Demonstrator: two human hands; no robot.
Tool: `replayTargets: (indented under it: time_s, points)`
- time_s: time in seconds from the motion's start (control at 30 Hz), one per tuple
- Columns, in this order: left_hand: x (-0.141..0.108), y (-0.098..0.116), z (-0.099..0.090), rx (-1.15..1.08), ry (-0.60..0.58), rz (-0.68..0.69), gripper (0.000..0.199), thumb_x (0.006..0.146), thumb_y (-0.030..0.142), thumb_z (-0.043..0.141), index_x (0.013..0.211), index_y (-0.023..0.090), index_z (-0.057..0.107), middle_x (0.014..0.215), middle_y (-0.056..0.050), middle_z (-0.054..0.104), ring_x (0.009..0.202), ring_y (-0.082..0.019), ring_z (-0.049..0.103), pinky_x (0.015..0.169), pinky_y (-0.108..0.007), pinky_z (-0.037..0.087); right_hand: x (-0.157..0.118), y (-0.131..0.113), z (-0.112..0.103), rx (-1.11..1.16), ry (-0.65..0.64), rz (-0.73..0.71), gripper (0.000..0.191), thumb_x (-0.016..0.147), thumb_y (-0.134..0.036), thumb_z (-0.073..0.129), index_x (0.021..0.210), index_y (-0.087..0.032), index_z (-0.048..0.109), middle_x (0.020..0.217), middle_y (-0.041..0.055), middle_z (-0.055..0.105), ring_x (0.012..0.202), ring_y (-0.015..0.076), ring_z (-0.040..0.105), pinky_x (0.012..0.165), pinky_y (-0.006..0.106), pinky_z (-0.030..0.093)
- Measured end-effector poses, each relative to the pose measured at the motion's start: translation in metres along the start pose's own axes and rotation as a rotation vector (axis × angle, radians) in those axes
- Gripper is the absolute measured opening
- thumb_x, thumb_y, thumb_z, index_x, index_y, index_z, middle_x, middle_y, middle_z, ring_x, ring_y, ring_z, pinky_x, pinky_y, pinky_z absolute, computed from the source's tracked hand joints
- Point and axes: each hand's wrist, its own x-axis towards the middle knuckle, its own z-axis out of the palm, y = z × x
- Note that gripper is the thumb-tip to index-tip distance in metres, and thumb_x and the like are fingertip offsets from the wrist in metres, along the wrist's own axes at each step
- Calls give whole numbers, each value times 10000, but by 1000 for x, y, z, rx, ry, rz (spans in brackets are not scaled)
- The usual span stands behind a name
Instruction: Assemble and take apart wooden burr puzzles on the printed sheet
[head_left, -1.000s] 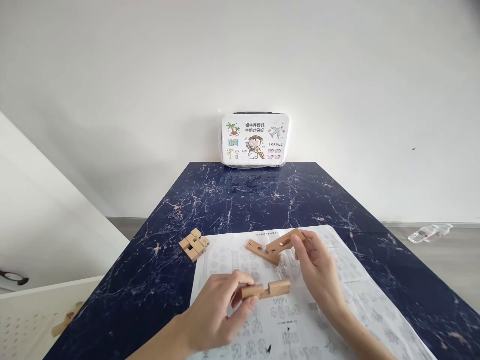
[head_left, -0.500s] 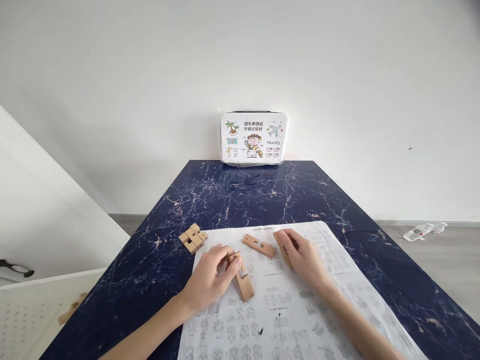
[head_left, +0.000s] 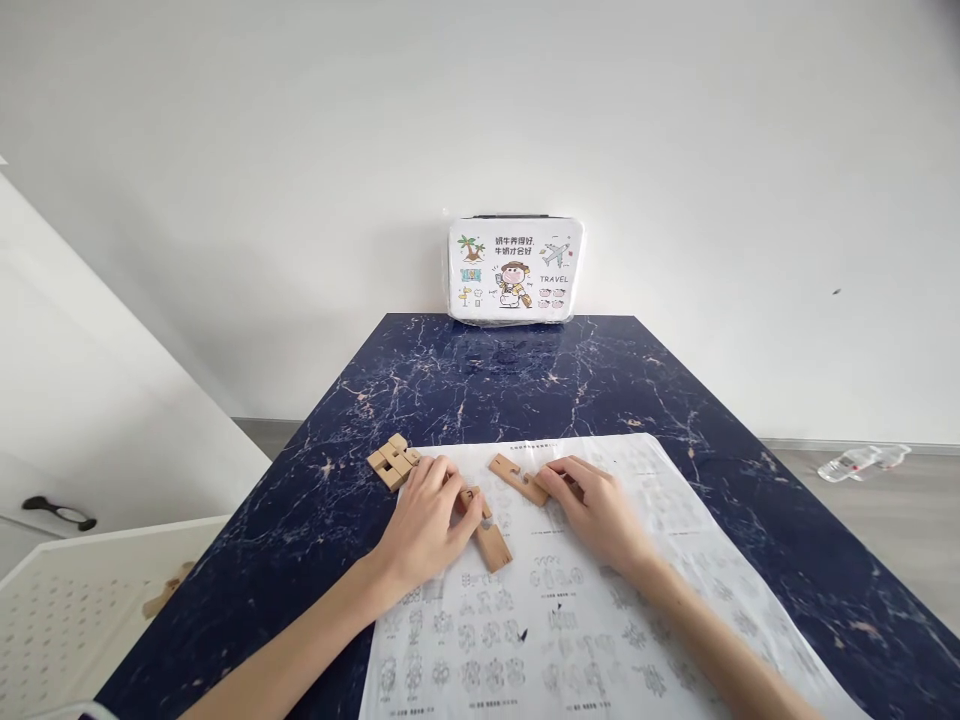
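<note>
**Left hand (head_left: 426, 518) on one notched bar (head_left: 493, 547), right hand (head_left: 600, 508) at another**

Both bars are smooth, straight, light-brown wood with cutouts along their length. The left hand's grip is narrow, thumb and fingers holding the first bar by its far end; its other end points towards the counter's near edge. The second bar (head_left: 507, 472) lies slantwise on the sheet (head_left: 570, 580), nearer the counter's middle. The right hand's fingers are bunched at its right end; I cannot tell whether that grip pinches it or only touches.

The sheet is thin, creased white paper printed with small grey figures, spread over the near part of the glossy, blue-veined counter (head_left: 480, 385). Blocks (head_left: 390, 465) of paler wood sit fitted together towards the left edge, partly behind the left hand.

Past that edge, lower down, a perforated white basket (head_left: 67, 600) holds wooden pieces (head_left: 166, 592), partly hidden by the counter. A white printed case (head_left: 516, 270) in clear wrap stands upright along the far edge, against the wall (head_left: 300, 200). Beyond the right edge, clear plastic bottles (head_left: 851, 464) lie on the floor (head_left: 900, 510).
</note>
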Motion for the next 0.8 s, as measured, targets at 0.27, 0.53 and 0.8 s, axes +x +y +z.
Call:
replayTargets:
  time_s: [0.27, 0.53, 0.8]
  points:
    - [0, -8, 3, 150, 70, -23, 289, 1068, 327, 431, 830, 191, 522, 952, -74, 555, 946, -265, 551, 848, -448, 502, -3, -12, 0, 49, -46, -28, 410, 1040, -481, 510, 823, -218, 737, 826, 44, 659, 637, 159, 552, 597, 294, 437]
    - [2, -14, 8, 141, 103, 7, 212, 1089, 322, 390, 951, 204, 500, 976, -80, 601, 908, -265, 600, 820, -457, 535, -3, -5, 5, -26, 79, 120, 451, 1031, -554, 477, 805, -210, 662, 601, 1, 579, 558, 167, 501, 573, 291, 379]
    - [-2, -4, 0, -96, -61, 102, 557, 973, 515, 636, 1393, 227, 410, 1368, -146, 545, 1299, -344, 547, 1061, -530, 513, -1, -6, -1, -106, 16, 166, 298, 1010, -503, 531, 946, -237, 649, 686, 1, 660, 603, 188, 596, 596, 300, 403]
